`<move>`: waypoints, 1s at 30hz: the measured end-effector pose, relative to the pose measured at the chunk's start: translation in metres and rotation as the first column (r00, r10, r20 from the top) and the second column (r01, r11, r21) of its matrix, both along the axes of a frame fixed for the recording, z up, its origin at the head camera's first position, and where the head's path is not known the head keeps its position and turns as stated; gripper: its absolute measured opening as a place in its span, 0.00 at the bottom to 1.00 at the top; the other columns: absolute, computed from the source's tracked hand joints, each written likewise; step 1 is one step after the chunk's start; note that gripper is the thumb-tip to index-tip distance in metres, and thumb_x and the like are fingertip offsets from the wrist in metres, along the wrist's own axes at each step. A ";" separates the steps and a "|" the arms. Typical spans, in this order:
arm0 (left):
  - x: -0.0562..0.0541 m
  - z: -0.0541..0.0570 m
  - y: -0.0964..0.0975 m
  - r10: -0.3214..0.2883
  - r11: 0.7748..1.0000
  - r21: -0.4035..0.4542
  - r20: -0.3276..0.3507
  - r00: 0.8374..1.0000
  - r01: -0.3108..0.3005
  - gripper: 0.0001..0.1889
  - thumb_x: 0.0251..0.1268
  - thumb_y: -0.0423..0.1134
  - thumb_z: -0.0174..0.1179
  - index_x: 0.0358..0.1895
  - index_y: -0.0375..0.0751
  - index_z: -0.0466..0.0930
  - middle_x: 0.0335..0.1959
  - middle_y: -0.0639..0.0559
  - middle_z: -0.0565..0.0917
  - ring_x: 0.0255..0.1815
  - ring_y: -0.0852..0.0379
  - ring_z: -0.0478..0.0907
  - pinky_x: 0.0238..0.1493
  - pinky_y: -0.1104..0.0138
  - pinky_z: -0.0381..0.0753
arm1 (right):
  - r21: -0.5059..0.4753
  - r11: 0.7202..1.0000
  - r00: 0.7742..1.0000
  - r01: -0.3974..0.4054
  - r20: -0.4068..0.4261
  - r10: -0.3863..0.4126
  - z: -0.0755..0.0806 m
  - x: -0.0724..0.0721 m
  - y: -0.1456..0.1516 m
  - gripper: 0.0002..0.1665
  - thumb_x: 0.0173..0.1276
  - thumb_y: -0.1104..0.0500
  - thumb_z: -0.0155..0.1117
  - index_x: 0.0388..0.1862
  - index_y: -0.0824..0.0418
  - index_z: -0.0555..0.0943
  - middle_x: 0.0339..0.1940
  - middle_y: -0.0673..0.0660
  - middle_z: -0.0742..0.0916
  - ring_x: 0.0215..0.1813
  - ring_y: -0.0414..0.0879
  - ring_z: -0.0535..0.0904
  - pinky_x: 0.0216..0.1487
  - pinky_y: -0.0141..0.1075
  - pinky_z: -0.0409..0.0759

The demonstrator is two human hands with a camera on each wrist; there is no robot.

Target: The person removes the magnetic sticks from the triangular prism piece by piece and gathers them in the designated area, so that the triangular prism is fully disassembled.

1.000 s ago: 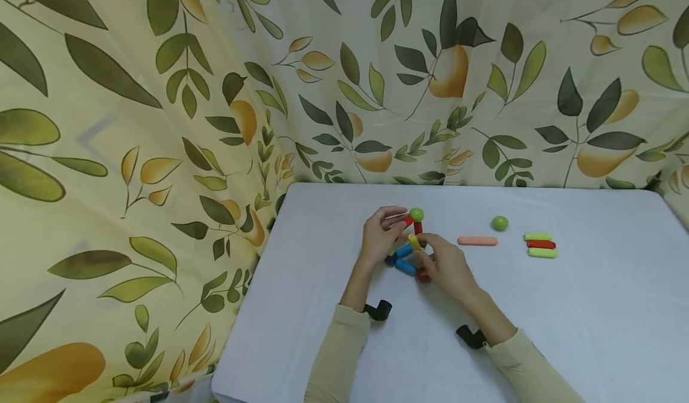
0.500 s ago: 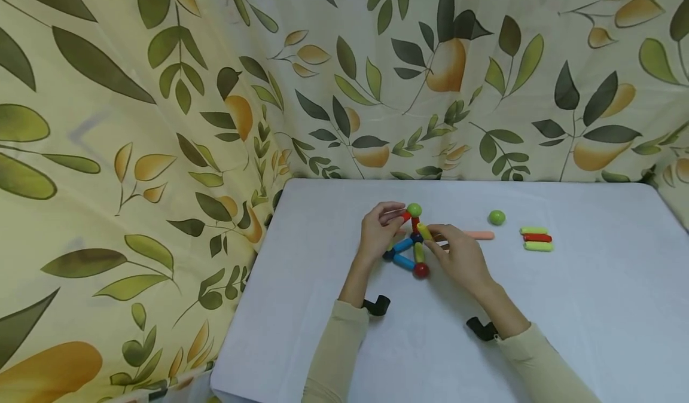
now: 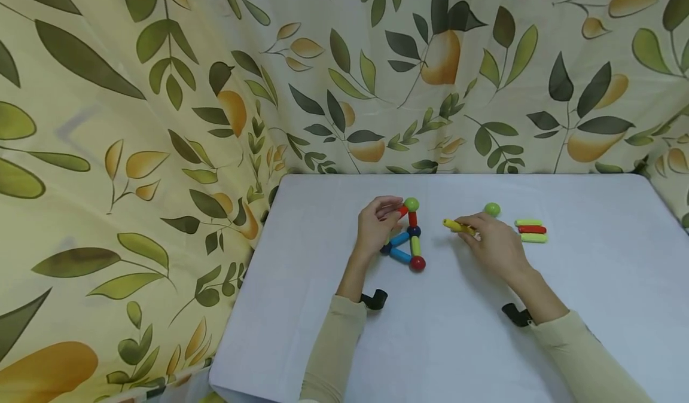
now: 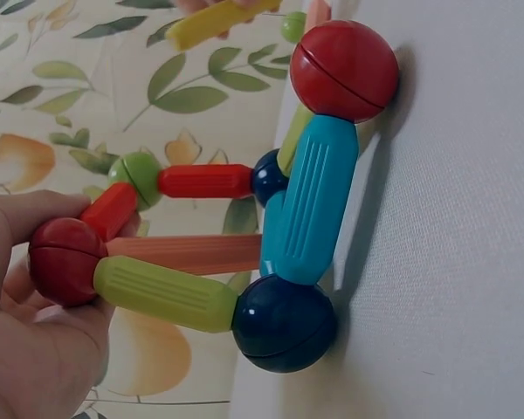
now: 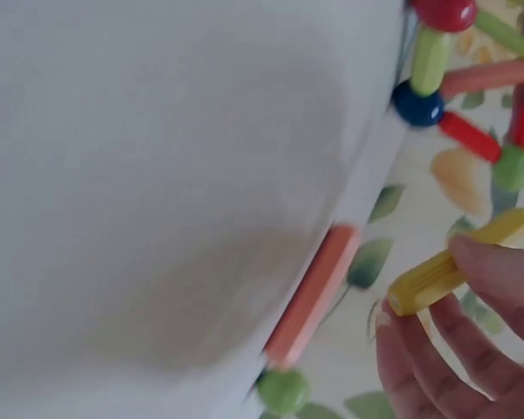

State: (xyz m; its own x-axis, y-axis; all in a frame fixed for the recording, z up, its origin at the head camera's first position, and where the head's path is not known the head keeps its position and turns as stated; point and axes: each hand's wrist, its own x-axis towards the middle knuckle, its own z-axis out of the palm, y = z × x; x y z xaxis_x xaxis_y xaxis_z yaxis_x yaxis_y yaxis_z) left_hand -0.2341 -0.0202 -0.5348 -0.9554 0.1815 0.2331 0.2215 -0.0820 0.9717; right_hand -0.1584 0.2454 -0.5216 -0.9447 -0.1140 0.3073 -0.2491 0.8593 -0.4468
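A frame of ball-and-rod toy pieces stands on the table. Blue rods and a light green rod link navy balls and a red ball in a triangle at its base. My left hand holds the frame's raised red ball, from which a red rod leads to a green ball. To the right of the frame, my right hand pinches a yellow rod between thumb and fingers, above the table and apart from the frame.
A salmon rod lies under my right hand, hidden in the head view. Behind that hand sits a loose green ball. Farther right, two light green rods and a red rod lie side by side. A leaf-patterned curtain hangs behind the table.
My right hand has moved away from the frame to the right, carrying the yellow rod. My left hand keeps its hold on the frame. The head view has tilted slightly.
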 end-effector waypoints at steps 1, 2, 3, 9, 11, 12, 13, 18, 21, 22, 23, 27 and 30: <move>0.000 0.000 0.000 -0.001 1.000 -0.003 0.002 1.000 0.001 0.15 0.69 0.22 0.65 0.55 0.39 0.85 0.53 0.47 0.88 0.58 0.42 0.86 0.45 0.39 0.87 | 0.013 1.000 1.000 -0.001 -0.011 0.001 0.000 0.000 0.005 0.19 0.65 0.62 0.78 0.55 0.57 0.88 0.45 0.59 0.88 0.34 0.54 0.84 0.24 0.38 0.76; 0.000 0.001 0.000 -0.003 1.000 -0.006 0.006 1.000 0.003 0.16 0.69 0.22 0.64 0.55 0.40 0.85 0.53 0.47 0.88 0.58 0.41 0.85 0.46 0.39 0.87 | 0.021 1.000 1.000 -0.001 -0.022 0.001 0.000 0.000 0.009 0.19 0.64 0.63 0.78 0.54 0.57 0.88 0.44 0.58 0.88 0.33 0.53 0.83 0.23 0.37 0.74; 0.000 0.002 0.000 -0.004 1.000 -0.010 0.009 1.000 0.004 0.15 0.69 0.22 0.64 0.55 0.40 0.85 0.52 0.48 0.88 0.58 0.39 0.85 0.46 0.39 0.87 | 0.030 1.000 1.000 -0.002 -0.031 0.003 -0.001 0.000 0.013 0.19 0.63 0.63 0.78 0.53 0.57 0.89 0.43 0.58 0.88 0.33 0.53 0.82 0.22 0.36 0.72; 0.002 0.005 0.001 -0.017 0.997 -0.074 0.012 1.000 0.018 0.15 0.71 0.26 0.66 0.56 0.45 0.85 0.51 0.51 0.89 0.53 0.49 0.87 0.46 0.45 0.89 | 0.077 0.997 0.998 -0.013 -0.059 0.018 -0.005 -0.001 0.028 0.18 0.60 0.65 0.79 0.50 0.57 0.90 0.45 0.59 0.88 0.38 0.55 0.84 0.24 0.40 0.75; 0.003 0.005 0.001 -0.021 0.996 -0.085 0.011 1.000 0.022 0.15 0.71 0.27 0.66 0.56 0.45 0.85 0.51 0.52 0.89 0.50 0.55 0.88 0.46 0.47 0.90 | 0.093 0.996 0.998 -0.015 -0.056 0.020 -0.006 -0.001 0.030 0.18 0.60 0.65 0.79 0.50 0.58 0.90 0.45 0.59 0.88 0.41 0.57 0.85 0.26 0.44 0.78; 0.004 0.006 0.001 -0.021 0.996 -0.089 0.013 1.000 0.022 0.15 0.71 0.27 0.66 0.56 0.45 0.85 0.51 0.52 0.89 0.49 0.57 0.88 0.46 0.47 0.90 | 0.102 0.995 0.998 -0.018 -0.053 0.023 -0.006 -0.001 0.031 0.18 0.60 0.66 0.79 0.49 0.58 0.90 0.45 0.59 0.88 0.42 0.58 0.85 0.28 0.46 0.80; 0.004 0.006 0.001 -0.021 0.996 -0.091 0.016 1.000 0.022 0.15 0.71 0.27 0.66 0.56 0.45 0.85 0.51 0.52 0.89 0.49 0.59 0.88 0.46 0.47 0.90 | 0.110 0.994 0.999 -0.020 -0.047 0.025 -0.007 -0.002 0.032 0.18 0.59 0.66 0.79 0.49 0.58 0.91 0.45 0.60 0.88 0.44 0.58 0.85 0.31 0.49 0.81; 0.004 0.006 0.000 -0.035 0.994 -0.099 0.029 0.999 0.038 0.15 0.71 0.27 0.66 0.56 0.46 0.85 0.52 0.52 0.89 0.50 0.58 0.87 0.47 0.46 0.89 | 0.148 0.988 1.000 -0.031 0.006 0.031 -0.008 -0.004 0.033 0.20 0.56 0.69 0.81 0.49 0.59 0.92 0.49 0.65 0.87 0.51 0.63 0.82 0.41 0.58 0.85; 0.004 0.006 -0.001 -0.054 0.994 -0.096 0.033 0.998 0.057 0.16 0.70 0.27 0.66 0.56 0.46 0.85 0.52 0.52 0.89 0.51 0.54 0.88 0.48 0.45 0.88 | 0.166 0.986 0.999 -0.029 0.035 0.024 -0.009 -0.007 0.031 0.21 0.55 0.70 0.81 0.49 0.60 0.92 0.51 0.66 0.87 0.53 0.65 0.82 0.42 0.59 0.86; 0.004 0.006 -0.001 -0.061 0.993 -0.098 0.035 0.998 0.064 0.16 0.70 0.26 0.66 0.56 0.47 0.85 0.52 0.52 0.89 0.52 0.53 0.88 0.48 0.45 0.88 | 0.167 0.986 0.999 -0.027 0.040 0.021 -0.009 -0.007 0.031 0.21 0.55 0.70 0.81 0.48 0.60 0.92 0.50 0.66 0.87 0.52 0.65 0.82 0.41 0.58 0.86; 0.004 0.006 -0.002 -0.066 0.992 -0.102 0.039 0.997 0.070 0.16 0.70 0.26 0.66 0.56 0.47 0.85 0.52 0.52 0.89 0.52 0.53 0.88 0.48 0.46 0.89 | 0.171 0.985 0.999 -0.027 0.038 0.020 -0.010 -0.008 0.031 0.20 0.55 0.70 0.81 0.48 0.60 0.92 0.50 0.66 0.87 0.52 0.65 0.82 0.39 0.57 0.86; 0.004 0.008 -0.004 -0.085 0.988 -0.123 0.054 0.995 0.091 0.17 0.68 0.27 0.68 0.56 0.48 0.85 0.52 0.53 0.89 0.51 0.55 0.88 0.47 0.55 0.90 | 0.176 0.984 1.000 -0.031 0.008 0.030 -0.014 -0.012 0.031 0.19 0.54 0.70 0.81 0.46 0.60 0.92 0.44 0.63 0.87 0.45 0.62 0.84 0.30 0.53 0.84; 0.004 0.010 -0.006 -0.106 0.985 -0.133 0.052 0.993 0.112 0.17 0.67 0.28 0.70 0.56 0.48 0.85 0.52 0.55 0.89 0.51 0.59 0.88 0.49 0.63 0.89 | 0.186 0.982 0.999 -0.032 -0.011 0.034 -0.016 -0.014 0.031 0.17 0.55 0.69 0.81 0.45 0.60 0.92 0.41 0.61 0.87 0.41 0.60 0.84 0.25 0.49 0.81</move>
